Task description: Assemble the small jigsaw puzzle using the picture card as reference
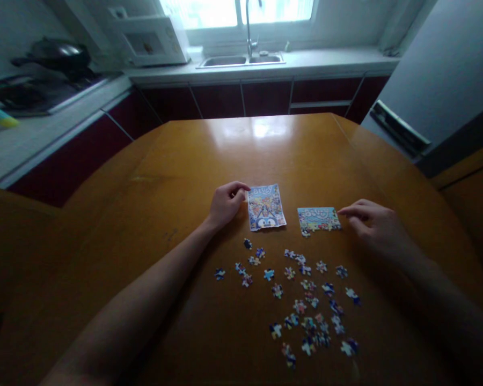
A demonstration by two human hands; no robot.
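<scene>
In the head view, your left hand has its fingertips at the picture sheet's upper left edge; you cannot tell whether they pinch it. Your right hand is loosely curled, index fingertip at the right edge of the joined puzzle section, grip likewise unclear. Both lie on the counter, beyond the loose pieces. The creased sheet looks light and floppy, best held by its edges; the joined section probably bends apart if lifted, so slide it flat.
</scene>
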